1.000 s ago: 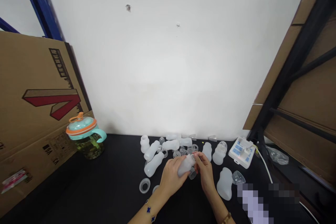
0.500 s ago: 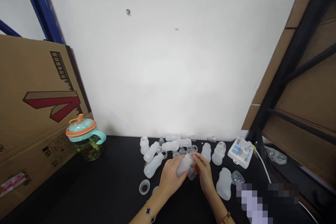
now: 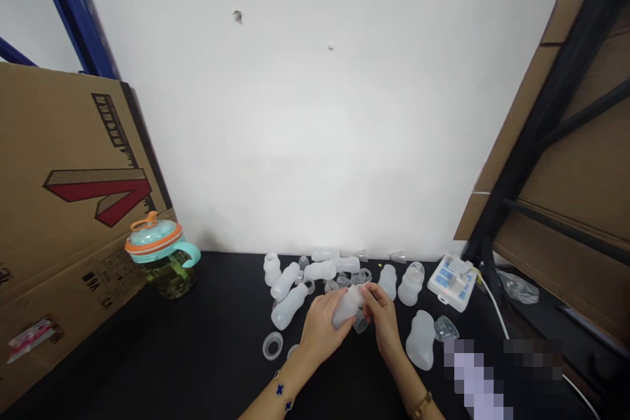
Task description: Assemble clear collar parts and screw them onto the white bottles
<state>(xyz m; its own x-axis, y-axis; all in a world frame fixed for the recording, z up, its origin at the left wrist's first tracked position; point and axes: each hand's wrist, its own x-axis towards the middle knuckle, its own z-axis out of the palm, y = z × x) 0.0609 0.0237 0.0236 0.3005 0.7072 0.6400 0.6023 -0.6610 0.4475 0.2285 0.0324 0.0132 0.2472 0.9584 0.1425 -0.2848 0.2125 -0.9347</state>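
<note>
My left hand [image 3: 322,328] is wrapped round a translucent white bottle [image 3: 346,307], which tilts with its neck up and to the right. At the neck, the fingers of my right hand [image 3: 381,310] are pinched together on a small clear part [image 3: 361,290] whose shape is mostly hidden. A clear cup-like cap [image 3: 360,323] shows below, between the hands. Several more white bottles lie to the left and behind, one of them a long bottle [image 3: 289,307]. To the right are a wide bottle [image 3: 420,340] and a bottle with a clear dome [image 3: 411,284].
A ring [image 3: 272,346] lies left of my hands, and a clear cap [image 3: 445,328] at the right. A lidded jug [image 3: 162,259] stands by a cardboard box [image 3: 59,210]. A white power strip [image 3: 451,282] with a cable sits at the right back, near the wall [image 3: 315,111].
The view has shifted slightly. My right fingers have come closer together at the bottle's neck, and the clear part there is more covered. My left hand keeps its hold.
</note>
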